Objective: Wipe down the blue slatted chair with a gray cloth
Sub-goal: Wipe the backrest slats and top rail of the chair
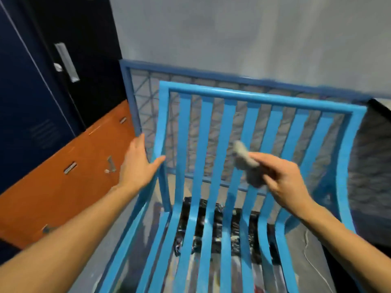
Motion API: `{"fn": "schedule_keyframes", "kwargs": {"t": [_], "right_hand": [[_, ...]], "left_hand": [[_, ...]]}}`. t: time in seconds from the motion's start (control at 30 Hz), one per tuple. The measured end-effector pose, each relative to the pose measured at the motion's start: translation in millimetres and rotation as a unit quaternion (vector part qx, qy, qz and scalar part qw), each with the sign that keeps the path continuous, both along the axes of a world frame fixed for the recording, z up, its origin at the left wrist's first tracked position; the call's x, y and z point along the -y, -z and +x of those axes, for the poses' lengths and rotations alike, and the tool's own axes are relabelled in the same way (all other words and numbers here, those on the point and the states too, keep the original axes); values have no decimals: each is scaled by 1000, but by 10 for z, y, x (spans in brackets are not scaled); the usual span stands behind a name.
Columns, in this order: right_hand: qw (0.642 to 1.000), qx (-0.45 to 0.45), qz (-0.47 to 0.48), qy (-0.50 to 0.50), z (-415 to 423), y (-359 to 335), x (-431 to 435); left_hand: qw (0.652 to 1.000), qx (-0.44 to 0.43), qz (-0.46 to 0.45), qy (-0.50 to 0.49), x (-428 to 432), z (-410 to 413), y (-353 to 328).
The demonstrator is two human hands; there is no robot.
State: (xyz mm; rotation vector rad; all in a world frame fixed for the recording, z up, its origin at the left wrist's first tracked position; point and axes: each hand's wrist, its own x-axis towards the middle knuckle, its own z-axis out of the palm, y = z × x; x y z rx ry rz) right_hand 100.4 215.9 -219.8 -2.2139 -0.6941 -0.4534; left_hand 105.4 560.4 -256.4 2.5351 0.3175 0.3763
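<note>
The blue slatted chair (pixel 207 132) fills the middle of the head view, its back standing up and its seat slats running toward me. My right hand (pixel 283 180) pinches a crumpled gray cloth (pixel 245 163) in front of the middle back slats, the cloth blurred. Whether the cloth touches a slat I cannot tell. My left hand (pixel 137 163) is spread with straight fingers at the left upright of the chair back, thumb near the frame.
A dark blue metal grid frame (pixel 148 85) leans on the grey wall behind the chair. An orange panel (pixel 63 187) with metal fittings lies at the left by a dark blue door (pixel 27 102). Black plastic sheeting (pixel 220 227) lies under the seat. A dark object (pixel 372 166) stands at the right.
</note>
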Motion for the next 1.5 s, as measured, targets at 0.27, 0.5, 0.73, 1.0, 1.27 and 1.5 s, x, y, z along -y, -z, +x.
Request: {"fn": "schedule_keyframes", "kwargs": {"t": [0.27,0.5,0.73,1.0,1.27,1.5], "right_hand": [[944,271,-113,-150,1163,-704,-1559],[875,231,-418,-80,1278,538,-1569],[815,301,-473,-146,1387,83,-1504],[821,347,-443,-98,1513,163,-1529],[809,294,-484,-155,1119,1585,-1474],[827,158,-497,-211,625,2542,-1512]], "left_hand": [[998,-47,19,-24,109,-70,460],[998,-46,29,-19,141,-89,361],[998,-49,33,-25,141,-86,343],[998,-39,38,-22,142,-87,367],[996,-38,72,-26,112,-6,416],[998,-30,58,-22,91,17,488]]}}
